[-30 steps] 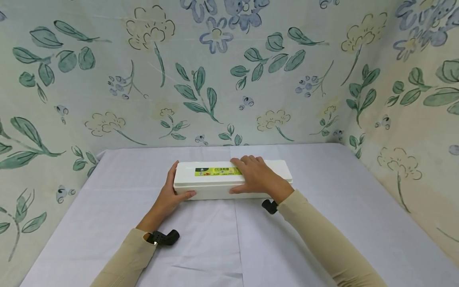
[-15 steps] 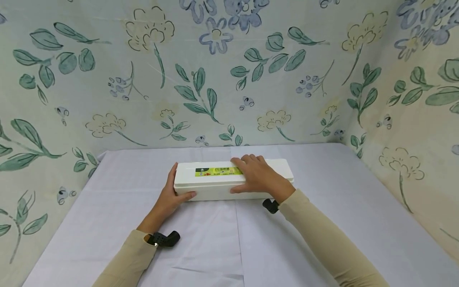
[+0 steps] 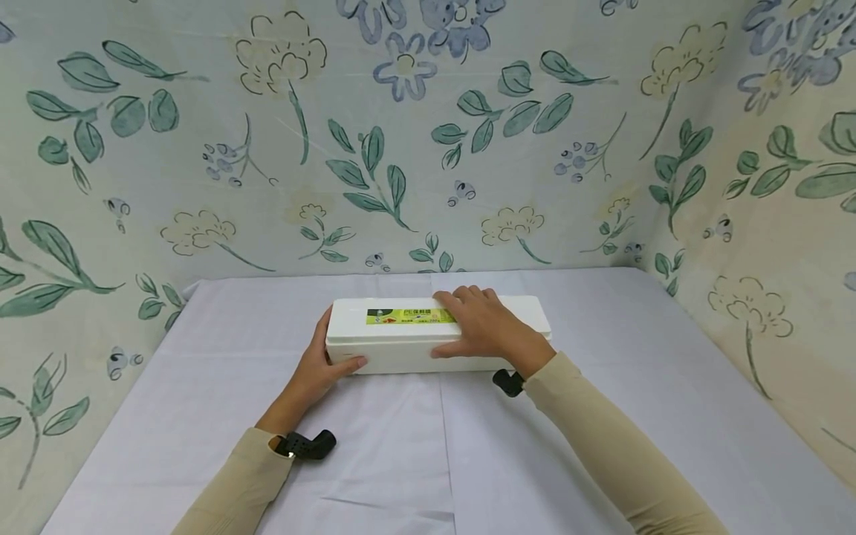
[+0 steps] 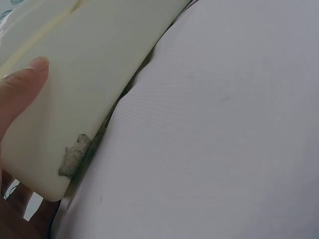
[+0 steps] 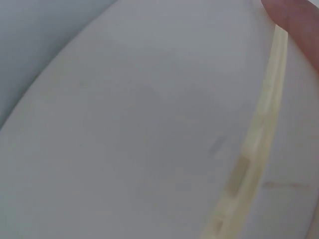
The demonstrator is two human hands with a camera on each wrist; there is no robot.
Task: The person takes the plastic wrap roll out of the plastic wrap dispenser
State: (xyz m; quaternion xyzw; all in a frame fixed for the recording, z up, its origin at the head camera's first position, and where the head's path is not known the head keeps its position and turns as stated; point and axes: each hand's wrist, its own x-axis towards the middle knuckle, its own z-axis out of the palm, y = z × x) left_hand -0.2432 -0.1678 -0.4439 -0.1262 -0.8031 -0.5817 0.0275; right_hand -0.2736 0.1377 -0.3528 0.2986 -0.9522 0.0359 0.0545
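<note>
While our L hand [image 3: 317,368] grips the white box [image 3: 394,360] at its L end, thumb on the front face, our R hand [image 3: 484,327] grips it R of ctr., fingers over the lid [image 3: 348,323], thumb in front. Box lies crosswise, on or just above the white cloth [image 3: 374,446]; can't tell which. To steady it, we'd best press evenly w/ both hands, b/c squeezing hard would prob. flex it.

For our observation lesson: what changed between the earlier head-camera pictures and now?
The long white plastic box shows slightly more of its front, and the right hand sits slightly higher. Nothing was newly gripped or released; the left hand stayed at the box's left end.
</note>
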